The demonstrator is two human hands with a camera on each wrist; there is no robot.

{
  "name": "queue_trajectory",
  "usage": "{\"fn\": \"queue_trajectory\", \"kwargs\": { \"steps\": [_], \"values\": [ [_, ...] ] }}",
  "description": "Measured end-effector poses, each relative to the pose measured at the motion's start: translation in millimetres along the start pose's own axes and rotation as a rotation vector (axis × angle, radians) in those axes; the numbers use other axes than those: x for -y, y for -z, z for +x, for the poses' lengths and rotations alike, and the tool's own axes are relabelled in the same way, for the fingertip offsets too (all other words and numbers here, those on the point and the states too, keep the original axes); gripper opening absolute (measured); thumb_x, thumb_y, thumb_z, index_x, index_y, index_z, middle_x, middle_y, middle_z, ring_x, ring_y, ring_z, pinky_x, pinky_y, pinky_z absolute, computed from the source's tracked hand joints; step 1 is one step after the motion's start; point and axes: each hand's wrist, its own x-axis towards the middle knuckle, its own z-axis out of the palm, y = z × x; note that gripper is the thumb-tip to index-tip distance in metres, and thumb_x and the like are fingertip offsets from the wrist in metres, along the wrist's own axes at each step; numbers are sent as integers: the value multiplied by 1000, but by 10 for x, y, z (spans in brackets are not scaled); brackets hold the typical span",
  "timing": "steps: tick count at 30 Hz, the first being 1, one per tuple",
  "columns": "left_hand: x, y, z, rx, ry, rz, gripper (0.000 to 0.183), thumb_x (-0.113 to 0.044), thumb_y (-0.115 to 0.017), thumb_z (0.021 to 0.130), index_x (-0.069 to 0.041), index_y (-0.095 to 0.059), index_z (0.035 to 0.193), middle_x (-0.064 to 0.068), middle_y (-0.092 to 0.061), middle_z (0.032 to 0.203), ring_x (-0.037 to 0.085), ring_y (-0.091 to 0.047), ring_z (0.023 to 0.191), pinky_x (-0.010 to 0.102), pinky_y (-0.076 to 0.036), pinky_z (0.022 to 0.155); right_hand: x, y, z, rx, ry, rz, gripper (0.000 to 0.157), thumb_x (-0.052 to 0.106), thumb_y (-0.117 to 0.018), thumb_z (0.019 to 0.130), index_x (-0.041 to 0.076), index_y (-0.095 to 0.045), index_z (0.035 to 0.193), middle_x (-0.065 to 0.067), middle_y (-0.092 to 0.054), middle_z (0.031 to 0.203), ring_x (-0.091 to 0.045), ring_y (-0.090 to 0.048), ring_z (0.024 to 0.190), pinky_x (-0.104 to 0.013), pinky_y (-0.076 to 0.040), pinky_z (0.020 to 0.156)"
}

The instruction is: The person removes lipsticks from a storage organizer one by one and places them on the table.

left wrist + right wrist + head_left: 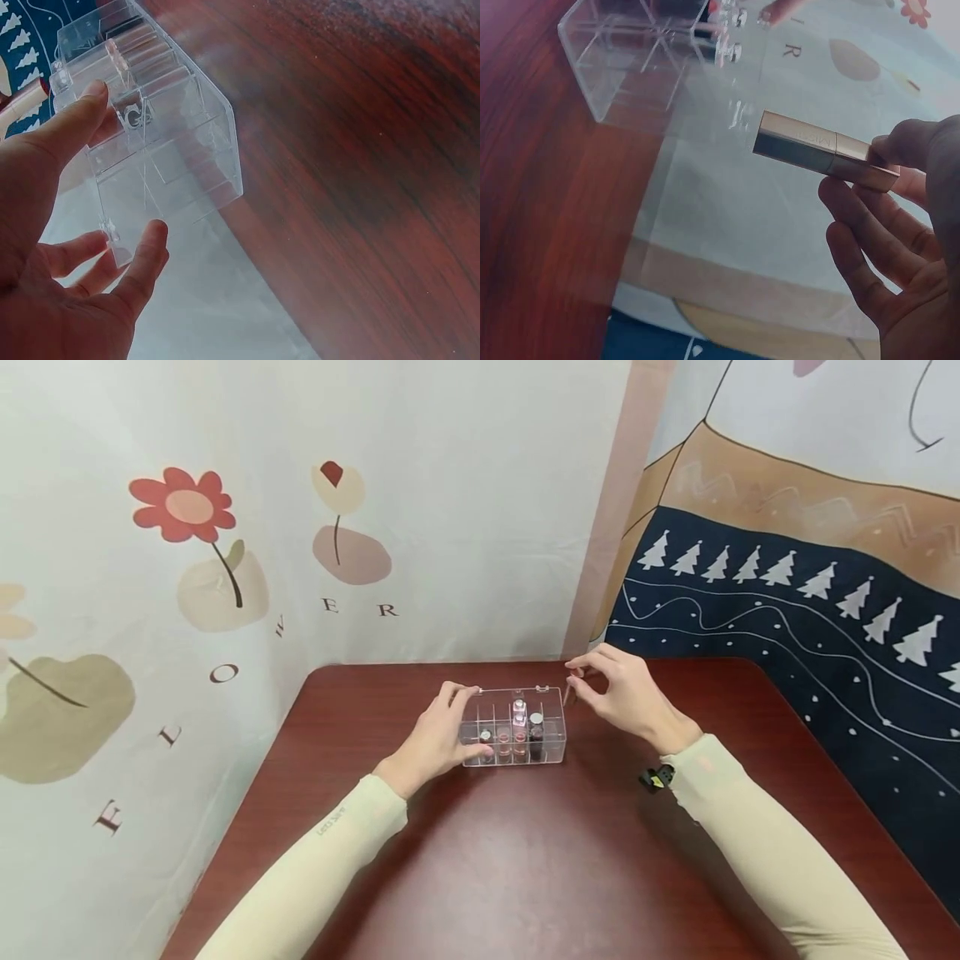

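Note:
A clear plastic divided box (551, 752) stands on the table, with several small cosmetic tubes upright in its compartments. One dark tube (536, 745) has a pale round top, and a pinkish clear tube (519, 714) is in the back row. My left hand (431, 735) holds the box's left end, thumb at the front and fingers at the back corner. Beyond the box's right end, my right hand (630, 693) pinches a shiny gold lipstick tube (802, 142) between thumb and fingers. It is tilted and held off the table.
The dark red wooden table (480, 860) runs back to a pale curtain (480, 527) printed with flowers and letters. A navy tree-patterned hanging (750, 610) borders it at the right. A small black device (657, 778) is on my right wrist.

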Motion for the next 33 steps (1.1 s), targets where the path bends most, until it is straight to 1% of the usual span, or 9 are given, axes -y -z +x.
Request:
{"fn": "queue_trajectory", "kwargs": {
  "steps": [7,13,17,20,22,23,24,30,33],
  "values": [
    [39,29,-12,0,5,6,109,-38,-107,85,-4,-48,170,21,-52,156,44,-68,129,58,-62,114,-120,25,-111,17,-55,-29,23,5,-91,99,7,-86,122,-6,-81,108,-20,-78,95,-29,-63,88],
    [70,76,-21,-2,15,6,107,-36,-108,85,-4,-50,169,20,-53,155,42,-70,123,58,-63,110,-218,58,-202,51,-95,-36,24,5,-91,99,7,-85,123,-7,-81,109,-23,-78,94,-44,-67,85],
    [66,97,12,-1,11,6,105,-36,-107,86,-5,-50,169,20,-52,156,40,-70,120,56,-64,109,-317,98,-255,57,-116,-37,25,4,-90,99,7,-86,123,-8,-82,110,-28,-79,94,-32,-64,88],
    [55,91,37,4,7,7,106,-37,-107,86,-6,-49,170,20,-52,157,40,-70,119,56,-64,108,-392,110,-321,64,-133,-48,26,4,-90,99,7,-86,125,-8,-82,110,-28,-79,94,-30,-62,87],
    [46,83,41,7,5,4,106,-38,-107,86,-6,-49,170,20,-52,157,40,-70,120,56,-64,108,-432,111,-377,74,-147,-53,27,4,-90,99,7,-86,125,-8,-83,111,-26,-79,94,-38,-65,84],
    [41,79,39,9,3,4,106,-38,-107,86,-6,-50,170,20,-51,157,41,-70,120,57,-64,108,-450,111,-404,76,-151,-56,27,4,-90,99,6,-86,125,-9,-83,111,-25,-78,94,-38,-64,84],
    [37,74,40,11,2,2,106,-38,-107,87,-6,-50,170,20,-51,157,41,-70,121,57,-64,108,-468,111,-432,82,-159,-59,27,5,-90,99,6,-86,126,-9,-83,112,-24,-78,94,-42,-65,84],
    [16,50,29,24,11,7,104,-37,-106,88,-7,-49,170,19,-51,157,42,-70,124,58,-63,109,-598,97,-570,130,-196,-53,25,5,-89,100,4,-85,125,-11,-84,115,-27,-80,96,-53,-67,89],
    [2,37,15,32,24,2,104,-37,-105,89,-7,-48,170,19,-51,158,41,-70,124,58,-63,110,-667,82,-620,149,-195,-58,23,4,-88,101,4,-85,124,-10,-85,114,-26,-81,96,-51,-67,89]
  ]
}}
